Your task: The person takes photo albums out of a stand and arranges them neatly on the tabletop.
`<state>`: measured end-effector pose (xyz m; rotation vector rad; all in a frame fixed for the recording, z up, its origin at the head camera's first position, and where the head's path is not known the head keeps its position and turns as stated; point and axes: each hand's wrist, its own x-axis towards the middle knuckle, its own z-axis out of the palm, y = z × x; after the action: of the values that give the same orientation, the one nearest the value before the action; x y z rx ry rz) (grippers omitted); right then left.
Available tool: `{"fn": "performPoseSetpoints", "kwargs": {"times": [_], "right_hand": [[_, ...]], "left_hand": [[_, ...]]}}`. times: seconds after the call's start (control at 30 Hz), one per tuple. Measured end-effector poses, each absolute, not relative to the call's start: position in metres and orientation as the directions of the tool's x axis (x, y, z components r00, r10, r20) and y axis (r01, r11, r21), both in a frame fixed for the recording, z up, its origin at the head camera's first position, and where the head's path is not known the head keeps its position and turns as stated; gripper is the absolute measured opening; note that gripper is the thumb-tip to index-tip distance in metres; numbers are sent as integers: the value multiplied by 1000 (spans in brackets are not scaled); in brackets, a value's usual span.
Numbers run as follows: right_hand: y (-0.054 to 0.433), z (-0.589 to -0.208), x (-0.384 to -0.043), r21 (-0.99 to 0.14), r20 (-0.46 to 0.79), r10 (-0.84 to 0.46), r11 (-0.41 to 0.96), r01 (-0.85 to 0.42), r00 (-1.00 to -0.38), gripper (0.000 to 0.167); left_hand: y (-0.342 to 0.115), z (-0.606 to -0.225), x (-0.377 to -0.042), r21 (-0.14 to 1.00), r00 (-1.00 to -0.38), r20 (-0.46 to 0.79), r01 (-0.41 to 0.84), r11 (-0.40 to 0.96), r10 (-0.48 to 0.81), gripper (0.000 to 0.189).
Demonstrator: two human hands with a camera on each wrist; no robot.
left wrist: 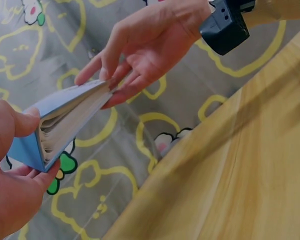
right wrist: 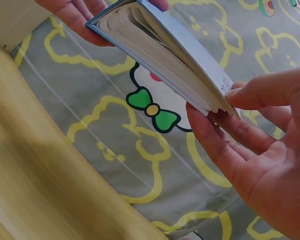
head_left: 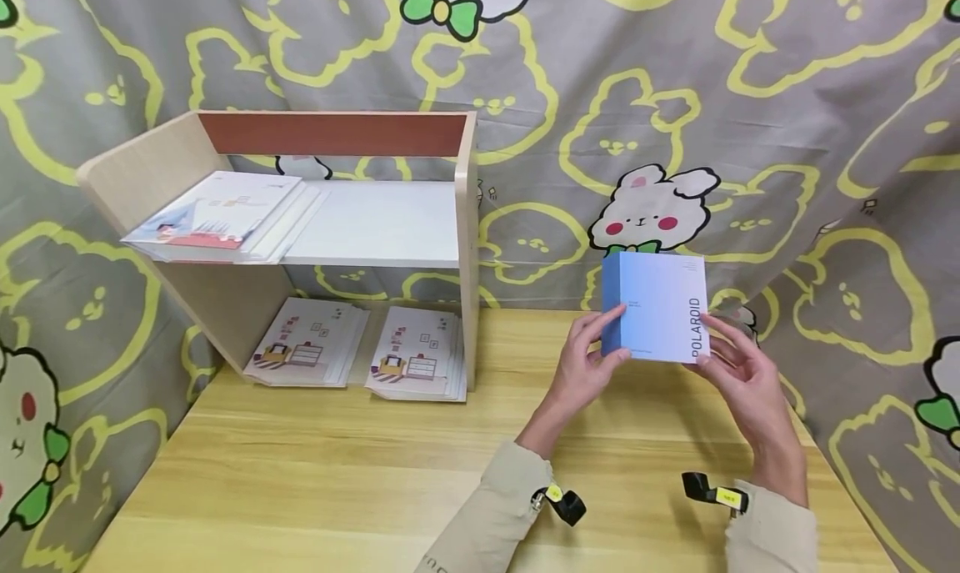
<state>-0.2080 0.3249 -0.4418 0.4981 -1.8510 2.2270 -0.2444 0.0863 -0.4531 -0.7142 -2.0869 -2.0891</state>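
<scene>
A small blue photo album [head_left: 656,306] with "POLAROID" printed along its right edge is held up above the table, its cover toward the head camera. My left hand [head_left: 588,360] grips the spine side, thumb on the cover and fingers behind. The opposite edge is pinched by my right hand [head_left: 742,373] between thumb and fingers. From the left wrist view, the album [left wrist: 65,117] shows its thick pages between stiff covers. In the right wrist view the right thumb [right wrist: 260,92] presses on the cover near the page ends.
A wooden two-level shelf [head_left: 467,248] stands at the left on the wooden table [head_left: 360,481]. White booklets [head_left: 225,210] lie stacked on its upper board, and two more stacks, a left one [head_left: 307,339] and a right one [head_left: 416,352], lie beneath. A patterned curtain [head_left: 525,223] hangs behind.
</scene>
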Motion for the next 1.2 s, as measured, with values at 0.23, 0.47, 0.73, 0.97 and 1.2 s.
{"fn": "performPoseSetpoints", "kwargs": {"times": [0.23,0.47,0.73,0.97,1.2], "right_hand": [[327,-448,-210,-922,364,-83,-171,-347,-928,57],[327,-451,-211,-922,370,-96,-161,-353,-924,56],[330,-456,-214,-931,353,-123,-143,-336,-927,56],[331,-462,-214,-944,324,-121,-104,-313,-938,56],[332,-470,-216,-957,288,-115,-51,-284,-951,55]], "left_hand": [[84,-456,-243,926,-904,359,376,33,230,57],[85,-461,-241,930,-914,344,364,61,215,57],[85,-467,-243,940,-924,319,338,57,210,57],[87,-475,-245,940,-925,316,335,65,210,59],[88,-482,-246,951,-940,274,297,89,204,60]]}}
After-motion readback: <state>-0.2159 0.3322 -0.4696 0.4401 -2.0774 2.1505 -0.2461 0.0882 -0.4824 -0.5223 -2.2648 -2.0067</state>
